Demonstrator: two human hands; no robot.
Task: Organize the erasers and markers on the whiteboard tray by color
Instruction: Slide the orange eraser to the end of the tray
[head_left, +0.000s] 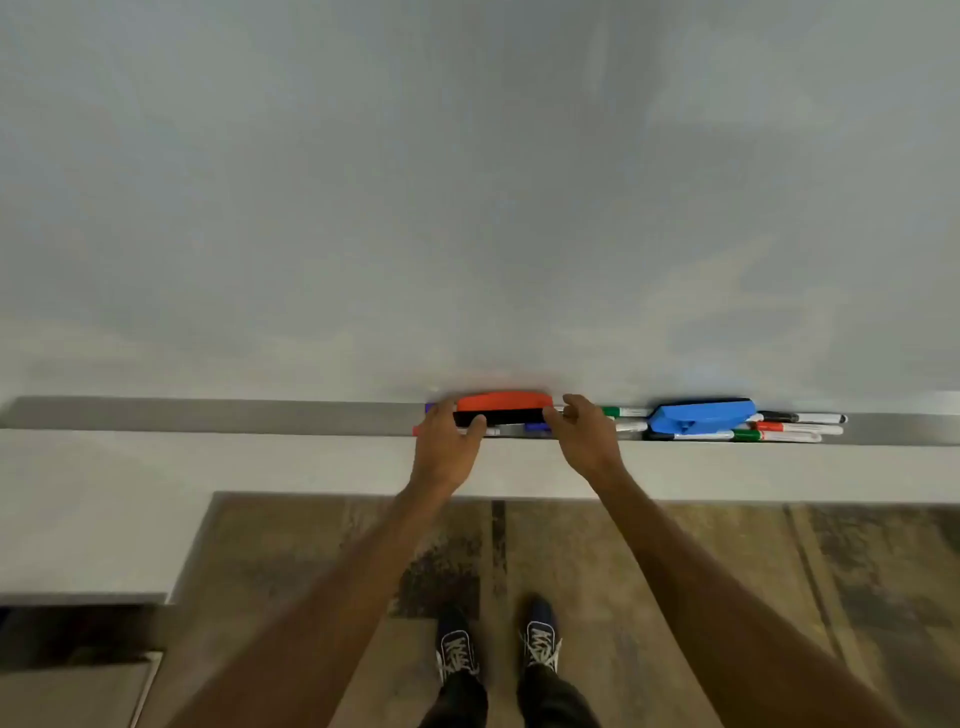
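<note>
A red eraser (503, 401) with a black felt base lies in the metal whiteboard tray (208, 415). My left hand (448, 441) grips its left end, thumb against the felt. My right hand (587, 436) touches its right end with curled fingers. Under the eraser lie a purple-capped marker (535, 427) and a red-tipped marker (416, 430). To the right a blue eraser (701, 414) rests on several markers: green (623, 412), black (800, 417), red (795, 428) and green-and-red ones (769, 436).
The whiteboard (467, 182) fills the upper view. The tray's left stretch holds nothing. A pale ledge (260, 467) runs below the tray. My feet in dark shoes (498, 644) stand on a wood-pattern floor.
</note>
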